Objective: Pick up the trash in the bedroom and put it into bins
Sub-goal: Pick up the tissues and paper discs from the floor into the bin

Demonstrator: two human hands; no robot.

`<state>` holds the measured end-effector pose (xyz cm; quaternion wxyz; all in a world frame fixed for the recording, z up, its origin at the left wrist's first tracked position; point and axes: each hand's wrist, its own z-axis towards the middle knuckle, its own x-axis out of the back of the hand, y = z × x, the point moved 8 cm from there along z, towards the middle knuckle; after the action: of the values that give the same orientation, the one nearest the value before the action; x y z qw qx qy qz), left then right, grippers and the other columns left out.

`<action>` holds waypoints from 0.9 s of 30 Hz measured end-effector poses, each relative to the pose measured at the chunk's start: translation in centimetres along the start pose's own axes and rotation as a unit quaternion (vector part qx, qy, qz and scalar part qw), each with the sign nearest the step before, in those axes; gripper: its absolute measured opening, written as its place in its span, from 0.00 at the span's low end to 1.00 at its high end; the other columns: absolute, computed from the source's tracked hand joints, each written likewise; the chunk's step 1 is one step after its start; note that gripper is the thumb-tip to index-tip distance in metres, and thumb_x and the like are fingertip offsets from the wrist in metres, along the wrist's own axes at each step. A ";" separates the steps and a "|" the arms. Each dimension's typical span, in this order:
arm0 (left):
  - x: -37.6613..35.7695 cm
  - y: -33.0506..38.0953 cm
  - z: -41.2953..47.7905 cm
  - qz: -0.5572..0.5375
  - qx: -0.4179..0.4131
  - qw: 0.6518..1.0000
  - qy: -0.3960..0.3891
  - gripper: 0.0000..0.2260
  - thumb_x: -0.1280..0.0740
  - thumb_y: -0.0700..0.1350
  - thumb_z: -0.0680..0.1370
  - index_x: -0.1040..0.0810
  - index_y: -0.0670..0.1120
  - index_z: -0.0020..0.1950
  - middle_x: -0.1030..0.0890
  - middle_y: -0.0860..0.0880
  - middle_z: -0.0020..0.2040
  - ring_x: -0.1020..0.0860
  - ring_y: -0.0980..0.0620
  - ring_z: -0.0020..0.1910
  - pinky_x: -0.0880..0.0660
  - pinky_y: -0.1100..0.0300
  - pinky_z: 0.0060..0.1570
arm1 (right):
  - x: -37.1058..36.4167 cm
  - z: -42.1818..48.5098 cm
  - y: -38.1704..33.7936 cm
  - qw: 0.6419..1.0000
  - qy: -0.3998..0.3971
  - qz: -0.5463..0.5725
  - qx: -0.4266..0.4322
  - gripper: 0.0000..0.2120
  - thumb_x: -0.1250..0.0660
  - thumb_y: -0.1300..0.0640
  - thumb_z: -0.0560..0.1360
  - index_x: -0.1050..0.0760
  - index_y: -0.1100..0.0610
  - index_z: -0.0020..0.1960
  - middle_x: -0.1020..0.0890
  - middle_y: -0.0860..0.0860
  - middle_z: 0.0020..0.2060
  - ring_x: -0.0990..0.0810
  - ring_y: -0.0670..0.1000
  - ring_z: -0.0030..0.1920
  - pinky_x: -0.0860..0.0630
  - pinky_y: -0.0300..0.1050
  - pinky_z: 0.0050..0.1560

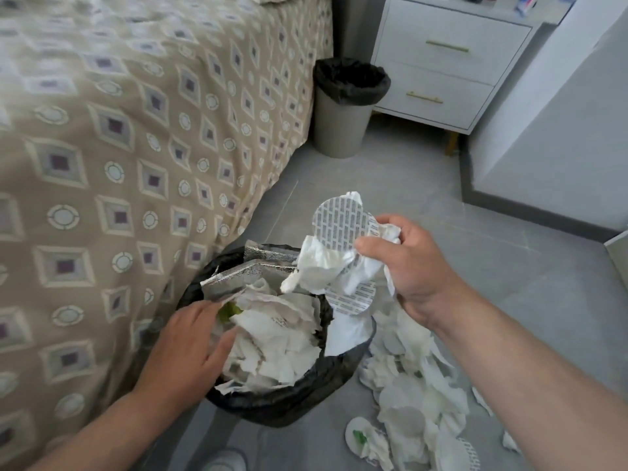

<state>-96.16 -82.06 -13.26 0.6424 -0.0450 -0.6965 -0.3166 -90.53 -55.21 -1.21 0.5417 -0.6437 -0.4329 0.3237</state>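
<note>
A bunch of crumpled tissue and printed round seals (pixel 343 253) is pinched in the closed fingers of the right hand (pixel 418 266), held above the far right rim of the nearly full black-lined bin (pixel 285 399). The left hand (pixel 190 345) is laid with fingers spread, seemingly pressing paper down at the bin's left rim, though blur hides the contact. The trash is judged light, soft and loose, best gathered by the bunched middle; more scraps (pixel 414 399) are left on the floor beside the bin's right side.
</note>
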 end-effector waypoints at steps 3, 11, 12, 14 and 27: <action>-0.7 -0.7 -0.7 0.005 -0.003 1.000 0.005 0.38 0.60 0.66 0.76 0.28 0.40 0.67 0.28 0.42 0.66 0.34 0.47 0.66 0.39 0.52 0.66 | -4.5 1.2 2.9 0.998 -0.032 0.020 -0.049 0.11 0.30 0.67 0.72 0.25 0.52 0.47 0.15 0.52 0.39 0.16 0.52 0.41 0.19 0.47 0.45; -0.4 -2.4 -0.6 -0.106 0.033 0.993 0.041 0.31 0.53 0.58 0.75 0.34 0.41 0.71 0.37 0.45 0.74 0.43 0.50 0.74 0.49 0.55 0.72 | -10.9 1.1 13.1 0.944 -0.121 -0.280 -0.129 0.04 0.34 0.60 0.72 0.23 0.57 0.47 0.18 0.52 0.41 0.20 0.49 0.39 0.23 0.44 0.39; -0.6 -2.5 -0.7 -0.101 0.032 0.994 0.038 0.31 0.53 0.58 0.76 0.35 0.42 0.72 0.37 0.45 0.74 0.43 0.51 0.74 0.49 0.56 0.73 | -11.2 1.0 13.7 0.924 -0.130 -0.337 -0.128 0.09 0.35 0.58 0.72 0.23 0.57 0.51 0.18 0.52 0.46 0.20 0.51 0.46 0.23 0.45 0.44; -0.8 -2.7 -0.7 -0.096 0.034 0.994 0.032 0.32 0.54 0.59 0.75 0.36 0.42 0.73 0.39 0.46 0.75 0.45 0.52 0.75 0.51 0.57 0.73 | -11.5 0.8 13.9 0.886 -0.135 -0.426 -0.124 0.20 0.36 0.50 0.72 0.28 0.54 0.63 0.23 0.52 0.58 0.23 0.54 0.58 0.26 0.46 0.54; -1.2 -2.4 -0.7 -0.058 0.016 0.998 0.010 0.44 0.66 0.71 0.72 0.42 0.43 0.75 0.46 0.46 0.77 0.54 0.57 0.74 0.57 0.59 0.72 | -13.0 0.3 15.4 0.790 -0.213 -0.574 -0.029 0.49 0.36 0.34 0.68 0.55 0.53 0.78 0.47 0.54 0.77 0.50 0.59 0.76 0.41 0.57 0.74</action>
<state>-96.42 -83.91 -15.28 0.6310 0.0089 -0.6961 -0.3424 -92.98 -67.51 -16.99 0.5029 -0.2071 -0.8363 0.0699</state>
